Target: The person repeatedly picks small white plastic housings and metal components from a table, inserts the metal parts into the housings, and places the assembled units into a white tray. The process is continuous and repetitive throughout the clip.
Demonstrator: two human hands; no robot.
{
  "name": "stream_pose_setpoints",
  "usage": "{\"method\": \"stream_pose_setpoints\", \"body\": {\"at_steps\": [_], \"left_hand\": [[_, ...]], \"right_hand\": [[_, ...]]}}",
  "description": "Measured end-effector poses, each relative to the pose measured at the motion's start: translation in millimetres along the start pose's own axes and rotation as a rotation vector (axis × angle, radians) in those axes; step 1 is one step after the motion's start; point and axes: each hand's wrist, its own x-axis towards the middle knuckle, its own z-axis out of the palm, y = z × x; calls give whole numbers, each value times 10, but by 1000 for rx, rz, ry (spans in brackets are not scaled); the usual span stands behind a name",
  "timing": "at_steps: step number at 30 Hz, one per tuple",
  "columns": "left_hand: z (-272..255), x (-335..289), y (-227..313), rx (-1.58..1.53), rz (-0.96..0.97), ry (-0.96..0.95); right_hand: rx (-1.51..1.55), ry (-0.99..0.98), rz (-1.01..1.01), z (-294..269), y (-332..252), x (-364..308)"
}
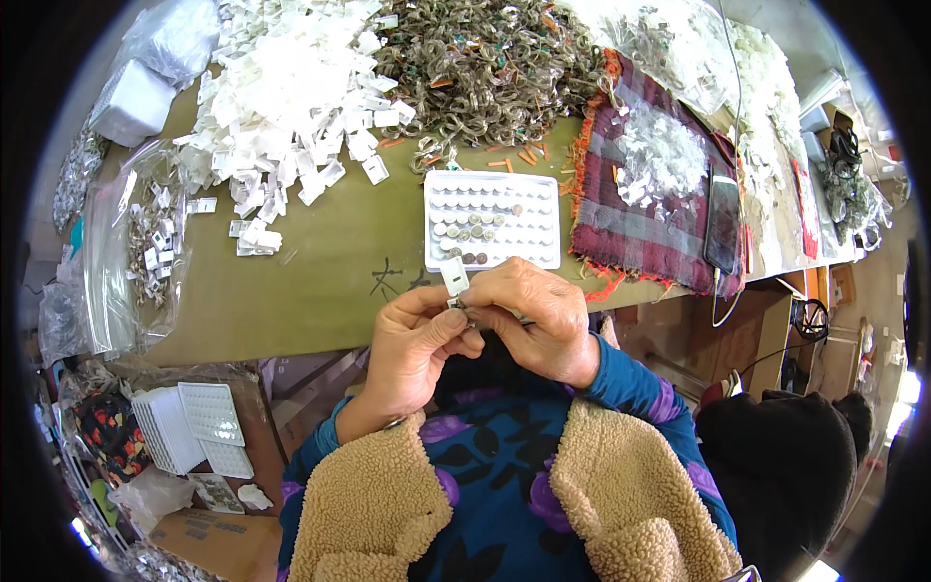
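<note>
Hands pinching a small white piece (pixel 453 275) below a partly filled tray (pixel 492 178)

In the head view, the white piece is tilting up between the two hands, showing near the tray's seven o'clock edge. The left hand (pixel 419 339) is pinching it low down between thumb and forefinger. The right hand's (pixel 531 315) fingers are pressing together at its lower end, partly hiding what else they may be gripping.

Taking the hands as the clock's centre, the tray is resting on the green tabletop (pixel 320 301) toward twelve. Silvery and darker discs (pixel 476 231) are filling some of its wells, mostly the middle and near rows; the paler wells are seemingly waiting, though I cannot tell whether each is empty.

Much appears to be left: a big heap of white pieces (pixel 281 107) is spreading at eleven o'clock, and a tangle of clear, brownish parts (pixel 485 73) is piling up at twelve. At two, a plaid cloth (pixel 601 218) is carrying translucent bits (pixel 662 150). At eight, more white trays (pixel 167 432) are lying below the tabletop's level, their state being hard to judge
</note>
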Motion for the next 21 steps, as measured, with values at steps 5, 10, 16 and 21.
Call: {"method": "stream_pose_setpoints", "body": {"at_steps": [5, 10, 16, 21], "left_hand": [[49, 63, -21, 26, 4, 62], [114, 112, 30, 182, 37, 119], [117, 153, 50, 224, 10, 88], [96, 124, 59, 205, 14, 95]], "right_hand": [[-86, -31, -241, -23, 168, -19], [-298, 113, -206, -106, 177, -66], [-345, 297, 163, -308, 395, 111], [-479, 146, 16, -263, 524, 207]]}}
